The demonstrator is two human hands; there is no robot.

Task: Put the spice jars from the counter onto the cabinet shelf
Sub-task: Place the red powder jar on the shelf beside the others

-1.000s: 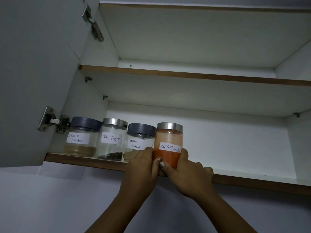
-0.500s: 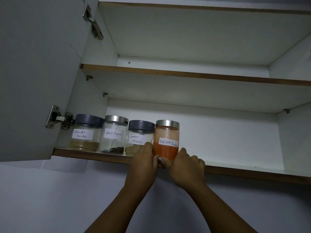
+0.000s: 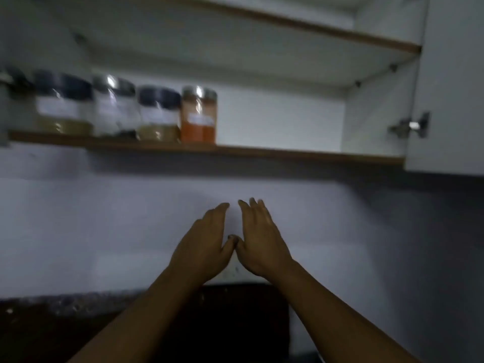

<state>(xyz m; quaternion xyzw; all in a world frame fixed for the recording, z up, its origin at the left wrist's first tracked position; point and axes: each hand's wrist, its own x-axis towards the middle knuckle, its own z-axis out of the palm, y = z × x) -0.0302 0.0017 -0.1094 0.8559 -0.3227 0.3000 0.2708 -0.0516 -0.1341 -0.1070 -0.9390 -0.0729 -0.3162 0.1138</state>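
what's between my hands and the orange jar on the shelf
Nothing visible. Left hand and right hand hang open below the shelf; the orange jar stands at the row's right end, front clear.

Labels (image 3: pixel 58 107) on the spice jars (image 3: pixel 199 115) are blurred, unreadable.

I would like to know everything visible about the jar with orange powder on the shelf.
The clear jar with orange-red powder has a silver lid and a white label, blurred and unreadable. It stands upright near the front edge of the lower cabinet shelf, rightmost in a row of four, beside a dark-lidded jar; contact is unclear. The left hand and right hand are below, apart from it.
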